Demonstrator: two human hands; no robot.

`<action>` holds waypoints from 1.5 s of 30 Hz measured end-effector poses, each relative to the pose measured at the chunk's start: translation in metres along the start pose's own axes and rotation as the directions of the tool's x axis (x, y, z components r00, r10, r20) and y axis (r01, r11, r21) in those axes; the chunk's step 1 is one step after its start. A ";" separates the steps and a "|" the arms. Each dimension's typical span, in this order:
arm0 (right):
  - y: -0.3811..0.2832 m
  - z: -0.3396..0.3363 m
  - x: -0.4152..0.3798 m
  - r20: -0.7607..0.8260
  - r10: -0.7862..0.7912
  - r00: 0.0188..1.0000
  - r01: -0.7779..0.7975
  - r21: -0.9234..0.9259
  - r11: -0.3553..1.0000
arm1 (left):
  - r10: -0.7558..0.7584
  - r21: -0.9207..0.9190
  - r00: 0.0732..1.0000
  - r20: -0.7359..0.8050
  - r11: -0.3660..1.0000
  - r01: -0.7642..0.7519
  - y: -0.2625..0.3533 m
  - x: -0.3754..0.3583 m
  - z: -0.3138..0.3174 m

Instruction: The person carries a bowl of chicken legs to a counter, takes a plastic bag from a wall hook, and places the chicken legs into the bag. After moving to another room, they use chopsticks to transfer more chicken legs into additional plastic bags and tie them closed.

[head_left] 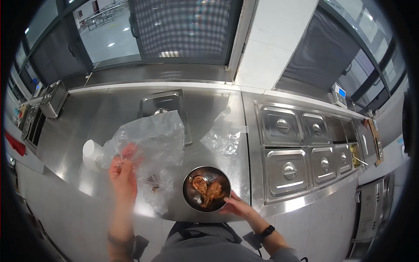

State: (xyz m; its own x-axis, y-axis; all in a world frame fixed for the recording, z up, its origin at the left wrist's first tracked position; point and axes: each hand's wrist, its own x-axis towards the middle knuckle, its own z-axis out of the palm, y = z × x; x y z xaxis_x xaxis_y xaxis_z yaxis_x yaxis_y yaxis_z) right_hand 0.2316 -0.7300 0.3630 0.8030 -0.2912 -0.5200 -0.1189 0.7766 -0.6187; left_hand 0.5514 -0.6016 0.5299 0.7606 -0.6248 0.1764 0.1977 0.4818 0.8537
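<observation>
Two hands of mine are at work over the steel tabletop. My left hand is raised, its fingers pinched together on the edge of a clear plastic bag, which billows up and over towards the back of the tabletop; the bag's lower part hangs down beside my wrist, with something small and brown showing through it. My right hand rests against the near right rim of a round metal bowl, fingers curled lightly on that rim, not closed around it. The bowl sits at the front edge of the tabletop, just right of the bag, and holds brown pieces of cooked meat in a glossy lining. A dark watch is on my right wrist.

Behind the bag lies a lidded steel pan, partly hidden by it. A second crumpled piece of clear plastic lies behind the bowl, apart from it. A white roll stands just left of the bag. To the right, a row of lidded steel wells is set into the counter.
</observation>
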 end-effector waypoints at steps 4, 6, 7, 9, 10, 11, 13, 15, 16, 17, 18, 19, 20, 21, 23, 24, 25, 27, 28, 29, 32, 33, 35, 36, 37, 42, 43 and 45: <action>0.005 0.002 0.007 -0.100 -0.087 0.991 0.095 0.075 0.993 | -0.031 0.124 0.998 0.061 0.992 0.023 -0.015 0.007 0.003; 0.001 -0.009 0.006 -0.223 -0.096 0.970 0.122 0.109 0.986 | -0.067 0.245 0.990 0.126 0.969 0.034 -0.017 0.008 -0.001; -0.001 -0.016 0.003 -0.280 -0.093 0.956 0.132 0.125 0.983 | -0.170 0.321 0.974 0.152 0.940 0.115 -0.018 0.006 0.001; -0.014 -0.026 -0.002 -0.248 -0.157 0.956 0.202 0.169 0.965 | -0.295 0.511 0.935 0.196 0.845 0.159 -0.023 0.000 0.005; -0.019 -0.035 -0.002 -0.256 -0.159 0.953 0.211 0.186 0.960 | -0.317 0.613 0.922 0.224 0.781 0.119 -0.027 -0.002 0.005; -0.031 -0.034 -0.006 -0.253 -0.158 0.955 0.205 0.175 0.963 | -0.273 0.724 0.919 0.284 0.690 -0.019 -0.046 -0.002 -0.002; -0.043 -0.037 -0.013 -0.421 -0.182 0.889 0.166 -0.075 0.983 | -0.177 0.826 0.877 0.447 0.458 -0.328 -0.050 -0.004 0.008; -0.051 -0.027 -0.018 -0.592 -0.430 0.682 0.138 -0.474 0.870 | -0.092 0.764 0.762 0.641 0.174 -0.621 -0.036 -0.008 0.037; -0.055 -0.016 -0.019 -0.521 -0.605 0.603 0.235 -0.609 0.758 | -0.104 0.741 0.735 0.671 0.140 -0.657 -0.039 -0.009 0.041; -0.058 -0.005 -0.019 -0.421 -0.753 0.506 0.310 -0.726 0.614 | -0.117 0.717 0.708 0.697 0.106 -0.689 -0.046 -0.011 0.040; -0.060 0.011 -0.019 -0.302 -0.867 0.395 0.362 -0.816 0.450 | -0.136 0.691 0.679 0.721 0.074 -0.719 -0.053 -0.014 0.041; -0.059 0.039 -0.017 -0.232 -0.822 0.521 0.509 -0.688 0.517 | -0.153 0.674 0.661 0.734 0.047 -0.737 -0.059 -0.020 0.044; -0.062 0.076 -0.016 -0.152 -0.760 0.632 0.572 -0.570 0.590 | -0.171 0.652 0.640 0.749 0.022 -0.758 -0.065 -0.025 0.047; -0.058 0.095 -0.009 -0.062 -0.652 0.756 0.535 -0.515 0.670 | -0.186 0.628 0.617 0.764 -0.002 -0.778 -0.070 -0.030 0.052; -0.048 0.116 0.017 -0.045 -0.557 0.829 0.469 -0.488 0.737 | -0.229 0.615 0.596 0.769 0.011 -0.789 -0.076 -0.041 0.058; -0.044 0.115 0.024 -0.084 -0.571 0.816 0.502 -0.385 0.774 | -0.249 0.612 0.590 0.768 0.016 -0.790 -0.077 -0.044 0.059; -0.039 0.112 0.032 -0.120 -0.578 0.807 0.532 -0.279 0.800 | -0.266 0.659 0.621 0.737 0.076 -0.749 -0.073 -0.045 0.059; -0.037 0.108 0.038 -0.200 -0.595 0.779 0.602 -0.029 0.798 | -0.314 0.744 0.679 0.664 0.191 -0.640 -0.062 -0.046 0.053; -0.036 0.106 0.036 -0.224 -0.545 0.808 0.572 0.074 0.817 | -0.398 0.800 0.694 0.599 0.332 -0.500 -0.067 -0.043 0.042; -0.042 0.110 0.029 -0.242 -0.491 0.837 0.535 0.177 0.826 | -0.485 0.830 0.690 0.537 0.449 -0.331 -0.080 -0.036 0.024; -0.031 0.092 0.026 -0.091 -0.467 0.880 0.467 0.352 0.811 | -0.546 0.890 0.728 0.415 0.409 -0.200 -0.090 -0.023 -0.007; -0.024 0.083 0.027 0.005 -0.482 0.876 0.444 0.382 0.811 | -0.528 0.912 0.757 0.384 0.343 -0.224 -0.088 -0.020 -0.009; -0.021 0.078 0.019 0.098 -0.512 0.853 0.438 0.397 0.807 | -0.594 0.959 0.754 0.282 0.195 -0.205 -0.073 -0.009 -0.007; -0.024 0.084 0.008 0.097 -0.529 0.843 0.458 0.386 0.801 | -0.621 0.973 0.750 0.227 0.118 -0.196 -0.068 -0.004 -0.007; -0.026 0.085 0.000 0.095 -0.546 0.832 0.478 0.375 0.794 | -0.607 0.959 0.745 0.276 0.120 -0.257 -0.069 -0.002 -0.013; -0.027 0.071 -0.016 0.223 -0.154 0.963 0.257 -0.569 0.781 | -0.716 0.891 0.622 0.317 -0.001 -0.455 -0.075 0.000 -0.014; -0.026 0.079 -0.017 0.093 -0.122 0.988 0.153 -0.667 0.729 | -0.782 0.876 0.561 0.271 -0.041 -0.481 -0.075 -0.003 -0.006; -0.015 0.080 -0.010 -0.208 -0.182 0.961 -0.030 -0.733 0.680 | -0.888 0.832 0.431 0.163 -0.111 -0.544 -0.073 -0.011 0.013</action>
State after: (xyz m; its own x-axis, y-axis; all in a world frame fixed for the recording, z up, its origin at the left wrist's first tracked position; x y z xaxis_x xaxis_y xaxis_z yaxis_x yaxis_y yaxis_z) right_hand 0.2723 -0.6939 0.4243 0.6719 -0.5373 -0.5097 -0.5329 0.1271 -0.8366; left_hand 0.5205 -0.6383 0.4721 0.0512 -0.7971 -0.6016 -0.9501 -0.2245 0.2166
